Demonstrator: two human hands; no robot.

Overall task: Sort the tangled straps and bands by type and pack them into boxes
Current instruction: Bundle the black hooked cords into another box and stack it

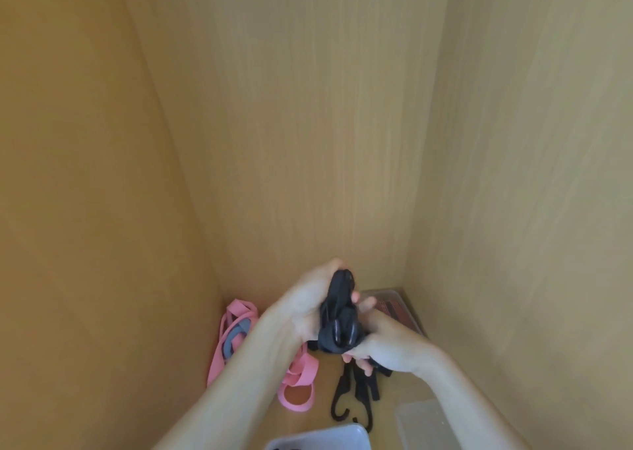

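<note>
Right, both hands are on the black bundle (pixel 339 323): a soft, matte wad of dark banding, folded over itself into rounded lobes, with a slight sheen on the lower folds. Left hand (pixel 305 300) curls round its upper end; right hand (pixel 390 347) clamps the lower end, fingers wrapped under it. The bundle is held in the air above the cabinet floor (pixel 387 401), between the pink pile and the back-right box. Cabinet (pixel 308 124) is smooth, light wood-grain laminate on three walls. On the floor at left: pink bands (pixel 298 384), flat, wide, rubbery-looking loops, tangled with a grey band (pixel 236 336) of the same flat shape. Below the right hand: hooked straps (pixel 356 395), black and narrow with curved hook ends, lying on the floor; cannot tell whether they join the bundle. Back-right corner: clear box (pixel 394 294), rectangular hard plastic, red-and-black contents too blurred to identify. At the near edge: white box (pixel 318 434), translucent plastic with rounded corners. Just right of it, a flat clear lid (pixel 418 419).
</note>
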